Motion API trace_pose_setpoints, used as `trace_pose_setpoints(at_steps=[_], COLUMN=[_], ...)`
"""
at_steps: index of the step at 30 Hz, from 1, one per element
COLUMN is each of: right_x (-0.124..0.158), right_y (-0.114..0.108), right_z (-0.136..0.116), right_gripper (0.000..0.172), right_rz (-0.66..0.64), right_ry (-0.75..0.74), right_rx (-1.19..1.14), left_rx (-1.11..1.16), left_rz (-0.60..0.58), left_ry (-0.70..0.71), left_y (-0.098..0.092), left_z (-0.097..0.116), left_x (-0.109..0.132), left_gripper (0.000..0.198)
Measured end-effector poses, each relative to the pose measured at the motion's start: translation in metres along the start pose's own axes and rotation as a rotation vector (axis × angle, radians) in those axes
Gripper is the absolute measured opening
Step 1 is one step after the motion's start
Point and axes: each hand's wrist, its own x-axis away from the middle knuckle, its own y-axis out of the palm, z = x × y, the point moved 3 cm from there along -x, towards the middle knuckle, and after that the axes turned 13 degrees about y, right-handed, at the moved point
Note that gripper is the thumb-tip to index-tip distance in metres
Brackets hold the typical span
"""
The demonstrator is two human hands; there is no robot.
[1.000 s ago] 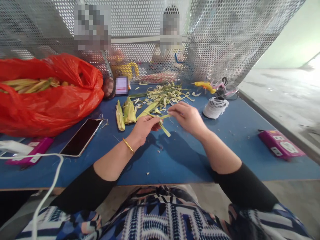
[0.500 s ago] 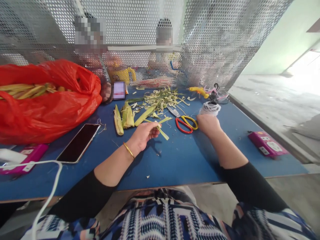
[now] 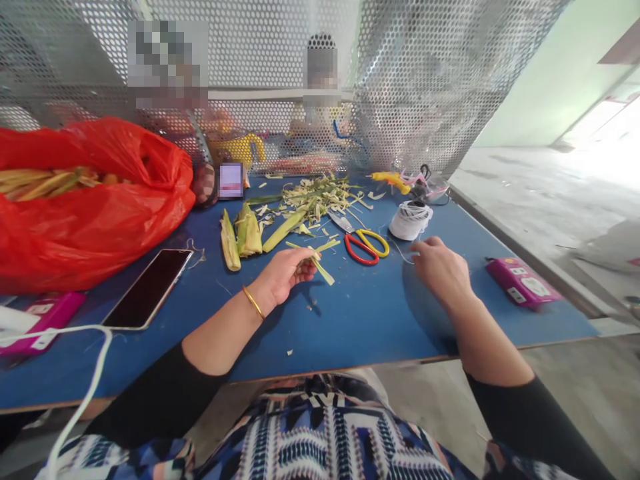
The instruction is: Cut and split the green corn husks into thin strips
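Observation:
My left hand (image 3: pixel 293 272) is closed in a pinch on a few narrow corn husk strips (image 3: pixel 326 273), which cross and stick out past the fingertips. My right hand (image 3: pixel 440 270) is closed at the fingertips on a thin white thread (image 3: pixel 401 254). That thread runs back to a white spool (image 3: pixel 411 223) standing just beyond the right hand. Between both hands lie scissors (image 3: pixel 367 246) with one red and one yellow handle, blades pointing away. Larger pieces of corn husk (image 3: pixel 249 232) rest beyond my left hand.
A pile of husk scraps (image 3: pixel 320 197) lies at the back by a perforated metal screen (image 3: pixel 280 53). To the left are a red plastic bag (image 3: pixel 95 233) of husks and a phone (image 3: pixel 149 288). A yellow glue gun (image 3: pixel 393 181) and purple box (image 3: pixel 523 283) are on the right.
My right hand has left the spool and come back to the right and nearer to me, with thread trailing from it. My left hand keeps its hold on the husk strips. The view shifted slightly.

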Motion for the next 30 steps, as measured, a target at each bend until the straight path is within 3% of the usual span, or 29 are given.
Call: trace_pose_setpoints(at_steps=[2, 5, 8, 9, 14, 19, 25, 30], right_x=[-0.004, -0.024, -0.05, -0.058, -0.085, -0.092, -0.065, -0.004], right_y=[-0.009, -0.021, -0.018, -0.015, -0.002, -0.009, -0.02, -0.01], right_z=[-0.005, -0.023, -0.048, -0.055, -0.073, -0.069, -0.079, -0.106], right_gripper=[0.031, 0.034, 0.033, 0.031, 0.025, 0.03, 0.025, 0.023], right_rz=[0.138, 0.268, 0.198, 0.171, 0.058, 0.028, 0.025, 0.062], right_ry=[-0.011, -0.187, -0.462, -0.492, -0.441, -0.293, -0.243, -0.532], right_rx=[-0.007, -0.012, 0.097, 0.109, 0.065, -0.06, -0.239, -0.097], left_rx=[0.005, 0.012, 0.016, 0.02, 0.036, 0.059, 0.09, 0.163], left_rz=[-0.003, -0.014, -0.002, 0.004, 0.0, -0.01, -0.024, -0.019], left_ry=[0.0, 0.006, 0.015, 0.018, 0.021, 0.014, -0.023, -0.036], left_y=[0.0, 0.001, 0.0, 0.0, -0.004, -0.005, -0.003, -0.007], left_z=[-0.001, -0.001, 0.001, 0.002, 0.004, 0.004, 0.002, 0.003], left_x=[-0.001, -0.001, -0.001, -0.002, -0.005, -0.005, -0.005, -0.009], left_gripper=[0.008, 0.009, 0.008, 0.008, 0.008, 0.013, 0.017, 0.013])
